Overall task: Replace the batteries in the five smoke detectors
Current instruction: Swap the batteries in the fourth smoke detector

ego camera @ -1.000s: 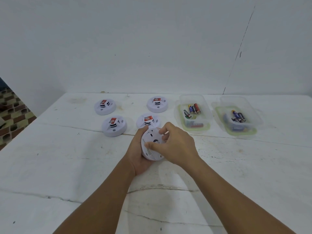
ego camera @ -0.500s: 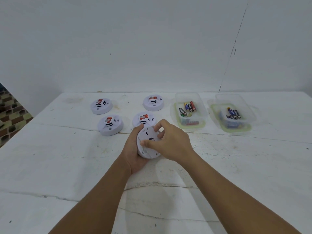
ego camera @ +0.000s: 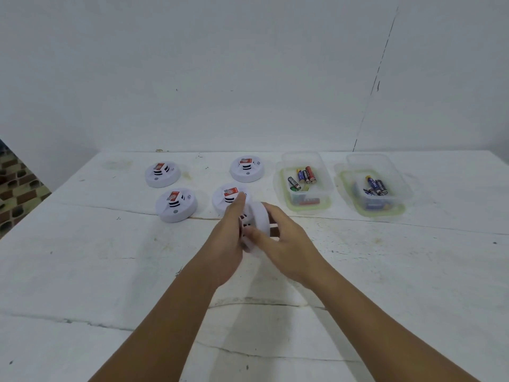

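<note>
Both hands are on one round white plastic smoke detector (ego camera: 257, 220), held on edge just above the white marble-look counter (ego camera: 82, 266), in front of the nearest of four matching white round detectors (ego camera: 176, 205) that sit face-up in two rows. Left hand (ego camera: 228, 238) backs it with straight fingers laid against one face, so that grip is spread flat, pressing, not curled. Right hand (ego camera: 286, 244) wraps the rim, thumb and fingers curled round the edge (fingertips partly hidden, motion blur on the housing).

My read: this is the twist-off or flip to reach the battery bay; I can't tell whether the base has separated.

To do it well:
- keep the left palm as the fixed reaction surface, let the right hand supply the torque
- grip the rim only, off the vented centre
- stay low over the counter so a loose cover drops short
- don't swing into the detector just behind

Two clear plastic tubs sit to the right: near tub (ego camera: 303, 183) and far tub (ego camera: 374, 186), both holding loose cylindrical batteries. Which holds fresh cells, I can't tell.
</note>
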